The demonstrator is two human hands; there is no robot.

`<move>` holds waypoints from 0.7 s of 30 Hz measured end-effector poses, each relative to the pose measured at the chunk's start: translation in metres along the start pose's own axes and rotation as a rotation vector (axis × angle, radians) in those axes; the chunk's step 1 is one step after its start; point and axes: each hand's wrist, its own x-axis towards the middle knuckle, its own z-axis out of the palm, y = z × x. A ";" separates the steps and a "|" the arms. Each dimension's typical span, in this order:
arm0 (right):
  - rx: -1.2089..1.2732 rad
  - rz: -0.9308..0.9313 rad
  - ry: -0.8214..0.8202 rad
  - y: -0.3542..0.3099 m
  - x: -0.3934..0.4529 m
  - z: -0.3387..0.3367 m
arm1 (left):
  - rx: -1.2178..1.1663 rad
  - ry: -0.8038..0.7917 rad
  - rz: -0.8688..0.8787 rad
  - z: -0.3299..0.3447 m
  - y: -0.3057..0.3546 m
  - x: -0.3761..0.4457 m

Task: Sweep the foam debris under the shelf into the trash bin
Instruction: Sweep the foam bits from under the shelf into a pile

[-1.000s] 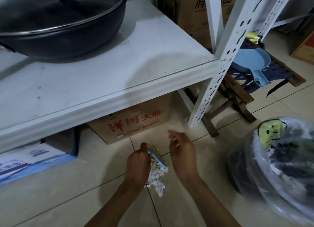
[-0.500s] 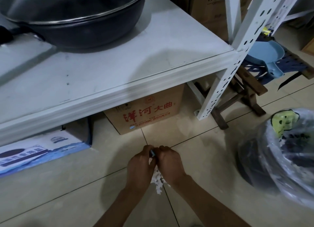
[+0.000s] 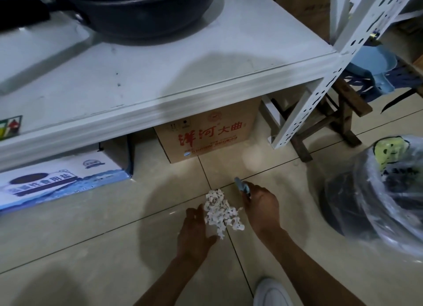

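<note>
My right hand [image 3: 261,205] grips a small blue tool [image 3: 242,184] whose tip sticks out past my knuckles toward the shelf, and I cannot tell exactly what the tool is. My left hand [image 3: 195,231] lies flat and relaxed on the floor [image 3: 91,248], fingers straight, its edge pressed against the pile of foam debris [image 3: 220,210]. The white crumbs sit heaped between my two hands, right on a tile joint, out in front of the shelf rather than beneath it. Just beyond the pile, a brown cardboard box [image 3: 206,136] with red characters stands under the white metal shelf [image 3: 160,81], and a flat blue-and-white box [image 3: 57,179] lies to its left. A dark pan [image 3: 137,10] rests on top of the shelf. To my right, well apart from the pile, stands the trash bin [image 3: 375,191], lined with a clear plastic bag. Behind the shelf leg there is a wooden stool [image 3: 338,113] carrying a light blue dustpan [image 3: 370,65]. The toe of my white shoe [image 3: 272,293] shows at the bottom edge
</note>
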 end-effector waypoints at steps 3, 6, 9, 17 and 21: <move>0.011 -0.058 -0.076 -0.019 -0.014 0.010 | -0.011 -0.048 -0.038 0.018 0.004 -0.002; 0.018 -0.141 -0.114 -0.041 -0.027 0.021 | -0.040 -0.022 -0.081 0.025 0.002 -0.004; 0.031 -0.217 -0.098 -0.050 -0.031 0.022 | -0.023 0.012 -0.088 0.023 -0.010 -0.004; -0.009 -0.330 -0.022 -0.039 0.007 0.013 | 0.070 0.028 -0.132 0.013 -0.046 -0.004; -0.042 -0.530 -0.167 -0.047 -0.005 0.021 | 0.027 0.009 -0.098 0.019 -0.046 -0.010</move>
